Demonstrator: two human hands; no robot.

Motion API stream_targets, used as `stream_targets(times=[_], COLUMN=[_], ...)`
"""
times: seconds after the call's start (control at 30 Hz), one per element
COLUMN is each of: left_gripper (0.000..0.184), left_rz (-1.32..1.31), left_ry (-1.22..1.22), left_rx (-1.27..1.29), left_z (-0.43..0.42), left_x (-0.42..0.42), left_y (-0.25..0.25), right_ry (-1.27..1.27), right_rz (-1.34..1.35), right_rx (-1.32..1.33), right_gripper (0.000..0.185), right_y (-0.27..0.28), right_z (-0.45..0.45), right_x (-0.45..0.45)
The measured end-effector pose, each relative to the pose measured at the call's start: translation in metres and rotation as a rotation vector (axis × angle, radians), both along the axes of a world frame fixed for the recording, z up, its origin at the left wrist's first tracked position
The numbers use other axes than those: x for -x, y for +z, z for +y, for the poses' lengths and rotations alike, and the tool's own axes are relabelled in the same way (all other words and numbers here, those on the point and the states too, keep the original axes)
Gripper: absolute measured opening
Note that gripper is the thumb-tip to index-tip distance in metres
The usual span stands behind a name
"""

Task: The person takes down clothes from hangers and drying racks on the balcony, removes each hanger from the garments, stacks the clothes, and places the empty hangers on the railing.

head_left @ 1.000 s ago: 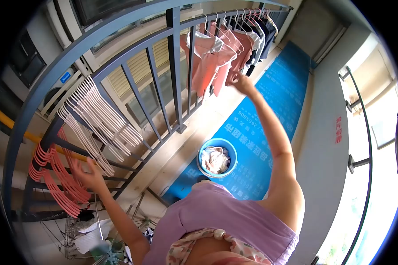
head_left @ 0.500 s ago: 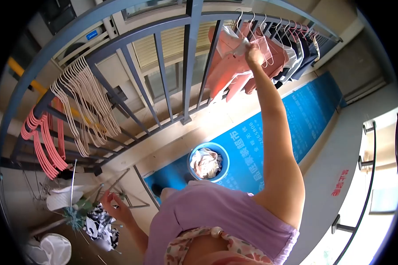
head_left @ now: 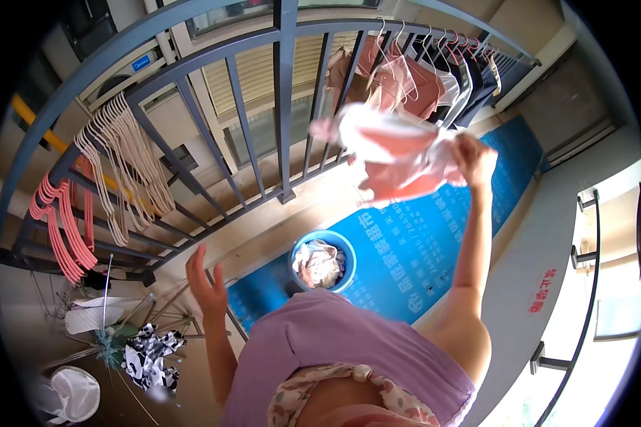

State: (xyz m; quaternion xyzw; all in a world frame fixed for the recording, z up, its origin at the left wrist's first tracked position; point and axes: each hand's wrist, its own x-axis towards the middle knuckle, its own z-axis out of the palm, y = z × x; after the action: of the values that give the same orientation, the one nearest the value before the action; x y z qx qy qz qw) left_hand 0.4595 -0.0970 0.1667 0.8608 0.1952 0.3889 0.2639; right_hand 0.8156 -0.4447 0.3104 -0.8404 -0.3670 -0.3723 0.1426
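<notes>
My right hand (head_left: 475, 160) grips a pink and white garment (head_left: 399, 153), which is blurred and stretches out to the left in front of the railing. My left hand (head_left: 208, 281) is raised beside the railing with its fingers apart and nothing in it. Between my hands, nearer my body, a blue bucket (head_left: 350, 265) on the floor holds light-coloured cloth (head_left: 319, 263). Behind the held garment, pink clothes (head_left: 424, 89) and dark clothes (head_left: 481, 85) hang on hangers from the rail.
White hangers (head_left: 132, 167) and pink hangers (head_left: 68, 228) hang on the railing (head_left: 283, 107) at the left. A drying rack with a black-and-white cloth (head_left: 149, 356) stands at the lower left. Blue matting (head_left: 406, 263) covers the floor, and a wall with a handrail (head_left: 592, 285) runs along the right.
The pink and white garment has come away from the rail in my right hand, which has moved right and down. My left hand has risen from the lower left. The view has shifted.
</notes>
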Motion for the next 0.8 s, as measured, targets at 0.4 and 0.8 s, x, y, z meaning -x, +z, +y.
stream_targets(times=[0.4,0.8], left_gripper=[0.028,0.024], left_rz=[0.039,0.048], left_ry=[-0.121,0.184], left_rx=[-0.176,-0.274], left_z=[-0.032,-0.026], left_x=[0.045,0.118], left_y=[0.037,0.081], right_ry=[0.779,0.468], right_rz=[0.150,0.350], right_rx=[0.132,-0.348], right_gripper=[0.021,0.074], right_y=[-0.038,-0.110], right_z=[0.120,0.237], right_x=[0.181,0.306])
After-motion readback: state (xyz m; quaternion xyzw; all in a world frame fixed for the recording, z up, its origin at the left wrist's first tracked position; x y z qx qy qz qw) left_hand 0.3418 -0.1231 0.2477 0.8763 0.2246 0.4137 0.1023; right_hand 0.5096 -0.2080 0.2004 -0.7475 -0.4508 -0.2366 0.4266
